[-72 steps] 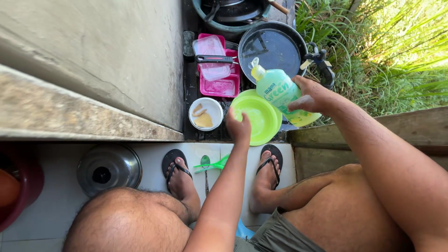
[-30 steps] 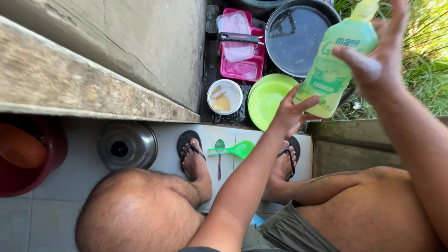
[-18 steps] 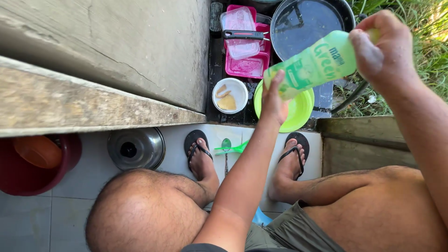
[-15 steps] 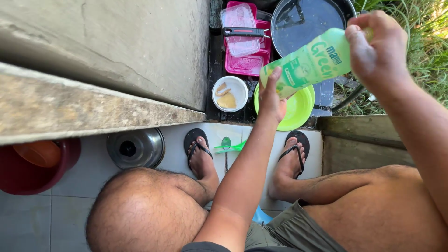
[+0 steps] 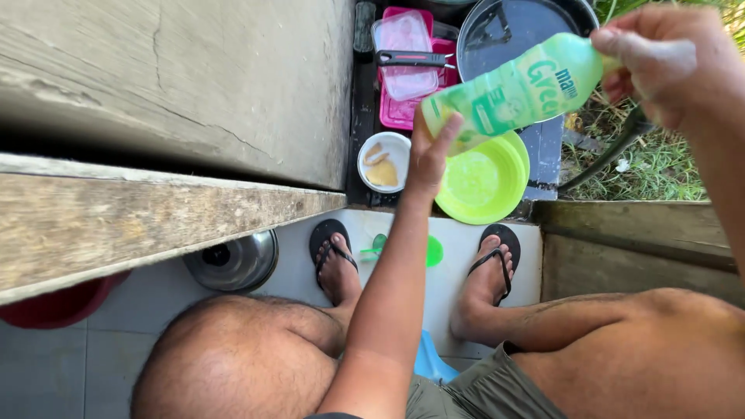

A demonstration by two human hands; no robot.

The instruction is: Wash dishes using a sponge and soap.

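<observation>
Right hand (image 5: 671, 58): raised at the upper right, fingers curled and pinched around the cap end of the green dish-soap bottle (image 5: 516, 89); thumb on the near side of the neck.
Left hand (image 5: 429, 151): reaching up from the lower centre, fingers pressed loosely together and extended, fingertips touching the base end of the bottle; palm open, not closed around anything.
Dish-soap bottle: held in the air, tilted close to horizontal, cap end to the right and higher, base to the left and lower; above the green plates and in front of the pan.
Lime-green plastic plates (image 5: 483, 178): stacked on the dark washing ledge, at its near edge, just below the bottle.
White bowl (image 5: 384, 161): just left of the plates on the same ledge, scraps of yellowish food inside; beside the left hand.
Pink containers (image 5: 403, 109): farther back on the ledge, a clear lid (image 5: 403, 43) resting on top.
Black-handled utensil (image 5: 407, 58): lying across the clear lid.
Dark round pan (image 5: 516, 27): at the far right corner of the ledge, partly hidden by the bottle.
Green plastic spoon (image 5: 431, 251): on the white tiled floor between the two feet in black flip-flops, mostly hidden by the left forearm.
Steel pot lid (image 5: 233, 260): on the tiles to the left, partly under the concrete wall edge.
Grass: beyond the ledge, upper right.
</observation>
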